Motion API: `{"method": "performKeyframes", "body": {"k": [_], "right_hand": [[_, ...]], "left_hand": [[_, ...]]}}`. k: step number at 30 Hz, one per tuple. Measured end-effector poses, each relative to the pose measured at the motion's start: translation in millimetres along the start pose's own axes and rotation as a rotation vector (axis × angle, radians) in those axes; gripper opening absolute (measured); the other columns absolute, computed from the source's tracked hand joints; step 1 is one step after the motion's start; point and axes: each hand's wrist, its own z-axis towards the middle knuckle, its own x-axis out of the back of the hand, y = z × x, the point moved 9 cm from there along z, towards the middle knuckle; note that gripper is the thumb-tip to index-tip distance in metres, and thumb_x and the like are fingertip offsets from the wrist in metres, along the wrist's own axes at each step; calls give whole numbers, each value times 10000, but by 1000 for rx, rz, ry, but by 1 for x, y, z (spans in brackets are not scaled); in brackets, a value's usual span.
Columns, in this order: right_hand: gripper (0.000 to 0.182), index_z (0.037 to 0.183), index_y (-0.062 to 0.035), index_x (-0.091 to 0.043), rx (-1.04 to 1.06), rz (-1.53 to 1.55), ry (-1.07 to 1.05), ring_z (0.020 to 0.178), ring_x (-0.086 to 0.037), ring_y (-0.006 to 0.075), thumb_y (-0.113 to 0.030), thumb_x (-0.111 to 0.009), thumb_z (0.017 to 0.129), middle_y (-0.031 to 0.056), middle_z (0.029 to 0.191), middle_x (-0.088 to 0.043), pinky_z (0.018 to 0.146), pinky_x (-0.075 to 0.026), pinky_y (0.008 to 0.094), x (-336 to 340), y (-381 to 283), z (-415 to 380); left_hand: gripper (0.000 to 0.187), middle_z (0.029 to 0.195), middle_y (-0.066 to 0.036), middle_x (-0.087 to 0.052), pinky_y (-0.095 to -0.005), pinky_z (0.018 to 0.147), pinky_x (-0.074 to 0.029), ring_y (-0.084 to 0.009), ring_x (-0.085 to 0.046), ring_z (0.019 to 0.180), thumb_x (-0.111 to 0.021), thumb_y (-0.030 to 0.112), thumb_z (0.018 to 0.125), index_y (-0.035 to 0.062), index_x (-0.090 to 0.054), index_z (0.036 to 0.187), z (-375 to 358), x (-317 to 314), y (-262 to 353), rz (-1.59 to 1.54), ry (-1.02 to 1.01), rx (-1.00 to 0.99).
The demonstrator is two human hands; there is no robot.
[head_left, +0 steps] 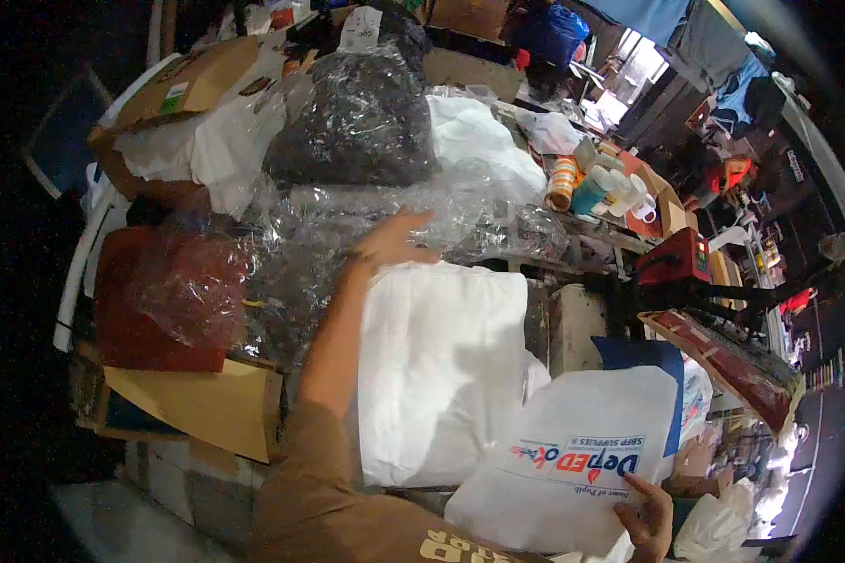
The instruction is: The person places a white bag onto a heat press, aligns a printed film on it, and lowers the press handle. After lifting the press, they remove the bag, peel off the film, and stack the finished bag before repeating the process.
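Note:
A stack of folded white cloths (441, 375) lies in front of me, its surface softly textured. My left hand (399, 242) reaches across to the stack's far edge, fingers stretched out beside clear plastic wrap (347, 220); nothing shows in its grasp. At the lower right, my right hand (648, 516) grips the edge of a printed white cloth (554, 450). Its blue and red lettering, including "DepED" and "SBFP SUPPLIES", appears upside down. This cloth partly overlaps the stack's right side and a dark blue sheet (643, 361).
A black plastic-wrapped bundle (357, 122) and an opened cardboard box (192, 89) stand at the back. Cups (610, 188) and an orange can (561, 183) sit back right. A framed screen (723, 366) juts in at right. A brown panel (160, 310) lies left.

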Motion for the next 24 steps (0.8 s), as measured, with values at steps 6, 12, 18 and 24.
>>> {"method": "performKeyframes", "body": {"k": [6, 12, 18, 24], "right_hand": [[595, 1206, 51, -664, 40, 105, -149, 1116, -601, 280, -132, -838, 667, 159, 1142, -663, 1007, -426, 386, -2, -5, 35], [526, 1150, -28, -728, 31, -21, -13, 1109, -563, 252, -198, -854, 669, 126, 1111, -638, 996, -412, 351, 8, -2, 38], [415, 1128, -9, -730, 84, 13, 33, 950, -647, 243, -134, -806, 740, 146, 1004, -669, 802, -548, 354, 5, -27, 29], [487, 1078, -23, -745, 254, -324, 147, 981, -588, 241, -58, -823, 599, 100, 1030, -687, 918, -441, 370, 3, -51, 13]], "left_hand": [[818, 1223, -207, -659, -423, 1006, -470, -347, -612, 1162, -879, 330, 714, -1, -526, 1373, -245, 171, -100, 709, 882, 574], [684, 1313, -222, -607, -458, 1022, -448, -377, -554, 1245, -792, 282, 788, 41, -543, 1377, -273, 239, -187, 561, 659, 913], [434, 1290, -174, -636, -417, 1039, -433, -314, -588, 1193, -589, 73, 887, 45, -610, 1319, -219, 220, 123, 593, 1293, -223], [293, 1074, -99, -679, -551, 1068, -357, -334, -567, 1133, -618, 134, 837, 179, -745, 1098, 83, -14, 101, 583, 740, -326]]}}
